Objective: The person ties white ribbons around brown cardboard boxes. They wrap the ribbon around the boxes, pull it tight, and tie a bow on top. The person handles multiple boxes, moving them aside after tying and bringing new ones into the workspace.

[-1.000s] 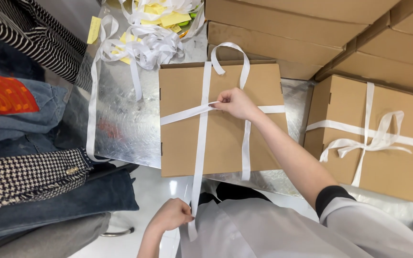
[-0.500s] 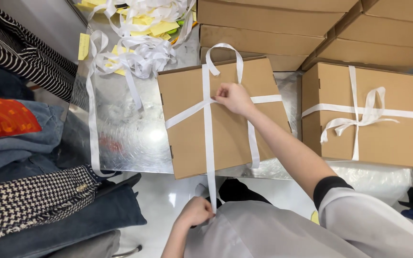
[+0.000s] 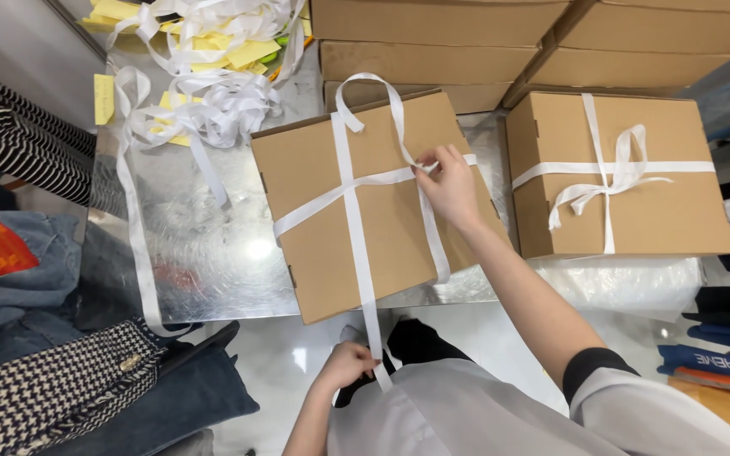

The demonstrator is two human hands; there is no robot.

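A flat brown cardboard box [image 3: 314,211] lies on a shiny metal table [image 3: 204,253], with a white ribbon [image 3: 352,219] wrapped across it both ways. My right hand [image 3: 448,187] rests on the box top and pinches the ribbon near its right edge. My left hand [image 3: 345,365] is below the table edge, close to my body, gripping the lower end of the same ribbon and holding it taut.
A second brown box [image 3: 678,211] tied with a white ribbon bow sits at the right. More cardboard boxes [image 3: 433,59] are stacked behind. Loose white ribbon [image 3: 213,93] and yellow paper lie at the back left. Folded clothes [image 3: 10,279] pile up at the left.
My right hand has moved from the ribbon crossing towards the box's right edge, holding the ribbon there. My left hand keeps its grip on the lower ribbon end. The view has shifted.
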